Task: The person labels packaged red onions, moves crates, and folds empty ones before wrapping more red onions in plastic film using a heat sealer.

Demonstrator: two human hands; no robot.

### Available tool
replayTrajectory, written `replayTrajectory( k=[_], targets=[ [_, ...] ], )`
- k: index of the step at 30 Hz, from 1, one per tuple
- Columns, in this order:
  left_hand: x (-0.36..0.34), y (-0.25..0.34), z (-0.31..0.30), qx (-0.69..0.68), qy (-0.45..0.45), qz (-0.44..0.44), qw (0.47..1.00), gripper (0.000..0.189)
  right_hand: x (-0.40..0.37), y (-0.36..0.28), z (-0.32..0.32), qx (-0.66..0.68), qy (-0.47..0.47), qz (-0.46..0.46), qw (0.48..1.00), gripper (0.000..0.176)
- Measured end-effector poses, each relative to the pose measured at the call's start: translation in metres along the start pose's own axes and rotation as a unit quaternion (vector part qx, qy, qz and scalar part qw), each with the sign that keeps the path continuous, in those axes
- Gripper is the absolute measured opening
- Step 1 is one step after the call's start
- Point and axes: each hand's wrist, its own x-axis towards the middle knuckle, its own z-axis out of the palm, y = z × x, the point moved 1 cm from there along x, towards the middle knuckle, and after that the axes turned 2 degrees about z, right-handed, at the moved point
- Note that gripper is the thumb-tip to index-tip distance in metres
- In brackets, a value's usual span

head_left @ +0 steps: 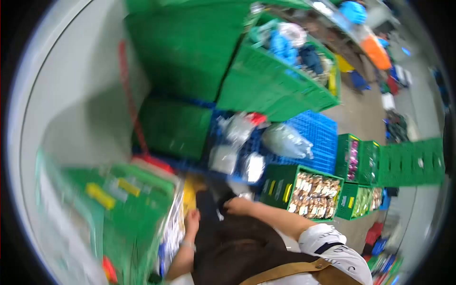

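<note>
Bright, even light; heavy motion blur, fisheye warping, dark vignetted corners.

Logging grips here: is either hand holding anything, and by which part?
Cannot tell; blur hides both grips. Left hand is at yellow packets, right hand on dark cloth.

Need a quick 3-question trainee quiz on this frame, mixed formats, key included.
1. Fill in: the crate of brown packets beside the right hand is ___ in colour.
2. The wristband sits on which arm? A) that of the left hand B) that of the right hand C) neither
3. True or false: clear plastic bags lie on the blue crate.
Key: 1 green; 2 A; 3 true.
</note>
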Motion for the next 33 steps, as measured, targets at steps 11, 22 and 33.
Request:
replayTrajectory(
  k=[11,22,33],
  targets=[
    [0.121,-0.144,0.139,-0.277,-0.095,-0.122,0.948,0.013,0.197,0.107,-0.058,0.139,0.173,0.022,0.975,0.030],
    [0.318,-0.145,0.181,-0.285,-0.026,-0.205,0.936,0.028,0.336,0.233,-0.022,0.560,0.197,0.139,0.793,0.061],
    [0.431,-0.156,0.202,-0.453,0.034,-0.282,0.845,0.042,0.494,0.273,0.024,0.634,0.264,0.219,0.693,0.060]
  ],
)
